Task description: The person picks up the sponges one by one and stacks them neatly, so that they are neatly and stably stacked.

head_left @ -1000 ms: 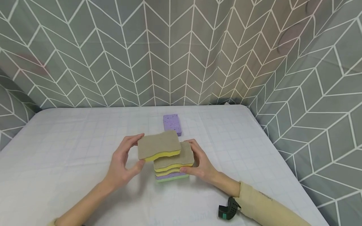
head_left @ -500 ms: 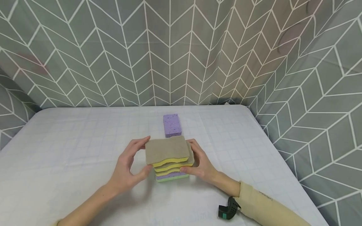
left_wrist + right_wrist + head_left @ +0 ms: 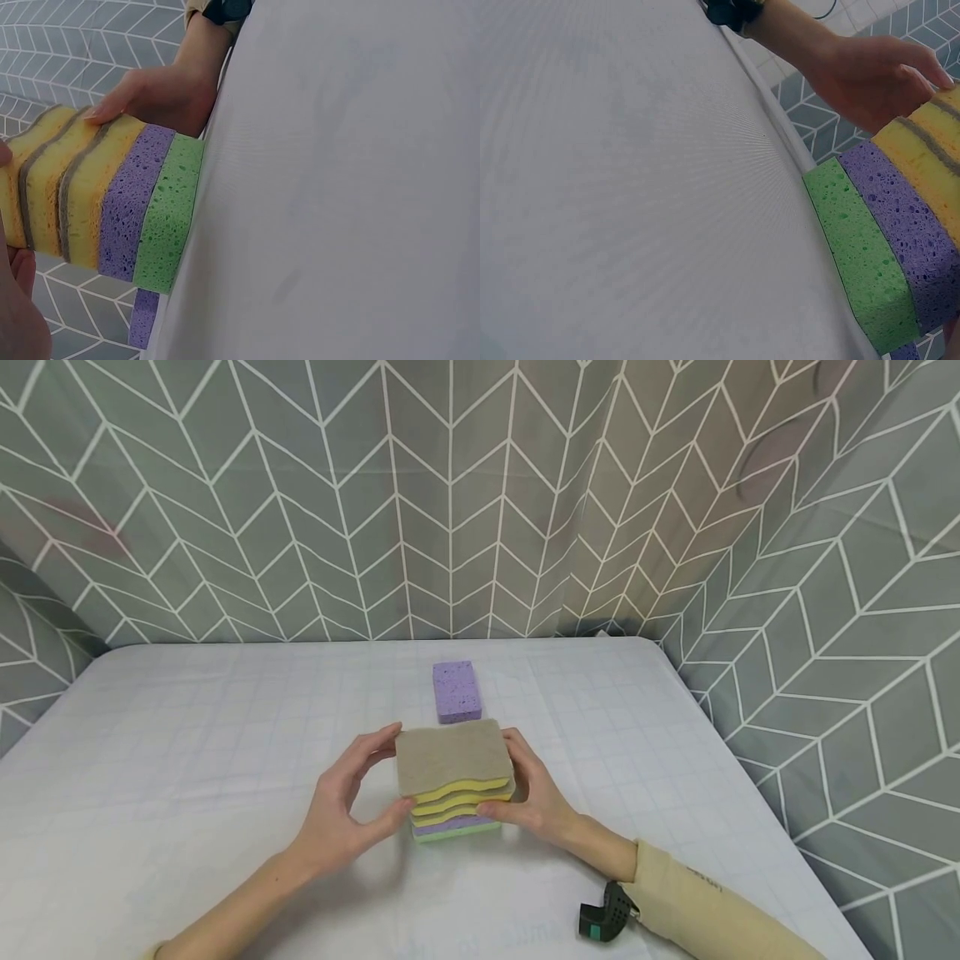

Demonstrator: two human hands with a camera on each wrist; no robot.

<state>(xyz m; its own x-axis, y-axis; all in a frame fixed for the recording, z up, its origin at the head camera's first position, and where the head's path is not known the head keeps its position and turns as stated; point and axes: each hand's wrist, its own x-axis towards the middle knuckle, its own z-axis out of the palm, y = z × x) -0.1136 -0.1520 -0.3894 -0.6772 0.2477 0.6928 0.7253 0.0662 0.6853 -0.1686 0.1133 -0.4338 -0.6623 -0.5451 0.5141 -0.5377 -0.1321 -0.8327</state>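
A stack of sponges stands on the white table in the head view. At its bottom lies a green sponge (image 3: pixel 171 214), then a purple one (image 3: pixel 135 202), then three yellow sponges with grey-beige scouring faces. My left hand (image 3: pixel 337 814) pinches the top yellow sponge (image 3: pixel 453 756) by its left side, thumb in front and fingers behind. That sponge sits nearly flush over the ones below. From the right, my right hand (image 3: pixel 538 797) grips the stack, its thumb on the front at the middle yellow sponge (image 3: pixel 46 187).
A separate purple sponge (image 3: pixel 457 692) lies flat just behind the stack. A white cloth covers the table (image 3: pixel 225 718). Grey curtains (image 3: pixel 480 493) with white lines hang along the back and right. A black wrist device (image 3: pixel 609 914) is on my right forearm.
My left hand has moved the top yellow sponge right and slightly down, from overhanging the stack's left side to lining up with it. My right hand stays in place.
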